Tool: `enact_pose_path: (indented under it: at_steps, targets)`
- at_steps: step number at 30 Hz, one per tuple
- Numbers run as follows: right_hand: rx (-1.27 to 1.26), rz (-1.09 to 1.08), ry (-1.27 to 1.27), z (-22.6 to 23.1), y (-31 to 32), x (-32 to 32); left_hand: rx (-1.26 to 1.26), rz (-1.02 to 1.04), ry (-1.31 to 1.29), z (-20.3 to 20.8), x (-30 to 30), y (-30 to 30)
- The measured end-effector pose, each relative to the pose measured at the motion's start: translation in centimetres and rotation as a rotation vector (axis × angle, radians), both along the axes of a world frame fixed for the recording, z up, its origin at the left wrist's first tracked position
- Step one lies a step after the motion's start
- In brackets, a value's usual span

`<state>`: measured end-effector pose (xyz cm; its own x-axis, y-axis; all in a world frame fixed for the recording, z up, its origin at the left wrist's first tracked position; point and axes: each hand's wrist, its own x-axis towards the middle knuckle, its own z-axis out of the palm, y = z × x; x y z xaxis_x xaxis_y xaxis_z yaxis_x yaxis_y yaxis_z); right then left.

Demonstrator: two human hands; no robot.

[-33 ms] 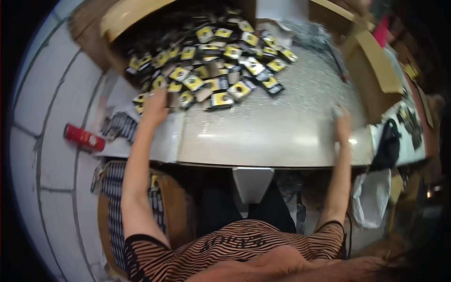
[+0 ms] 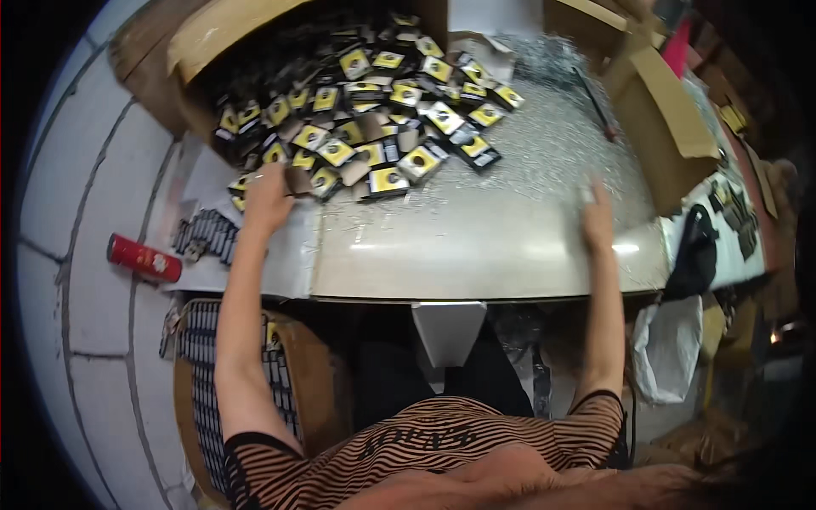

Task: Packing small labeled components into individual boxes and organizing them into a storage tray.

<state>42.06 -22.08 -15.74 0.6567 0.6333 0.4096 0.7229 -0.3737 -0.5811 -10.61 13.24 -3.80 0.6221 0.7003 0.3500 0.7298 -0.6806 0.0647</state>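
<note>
My left hand is at the front left edge of a heap of small black-and-yellow boxes. Its fingers close around one small box, whose open brown flap sticks out to the right of them. On the right side of the metal tabletop, my right hand reaches forward among thin, shiny, scattered pieces. Its fingertips are smeared by motion, and whether they pinch a piece is unclear.
Grey-and-black small parts and a red cylinder lie to the left. Below them stands a carton with rows of similar parts. A cardboard box, a dark tool and a black pouch are on the right.
The whole view has shifted slightly to the left and is sharper. My right hand has come a little to the left over the scattered pieces; my left hand stays at the heap.
</note>
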Motion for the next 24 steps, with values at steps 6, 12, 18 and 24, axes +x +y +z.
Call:
enact_pose_path:
  at_steps: [6, 12, 18, 24]
  targets:
    - [-0.301, 0.277, -0.236, 3.5, 7.3, -13.0, -0.340, 0.039, -0.871, 1.6, 3.0, -9.6]
    - [-0.151, 0.540, 0.259, 8.4, 2.9, -19.3, -1.290, -0.142, -1.459, -6.2, 0.7, -26.3]
    - [-0.062, 0.316, 0.146, 4.6, 2.1, -18.9, -1.442, 0.111, -0.884, -17.0, -3.3, -35.1]
    - [-0.258, 0.408, -0.170, 4.2, 8.8, -25.7, -1.614, -0.095, -0.502, -22.2, 1.6, -37.0]
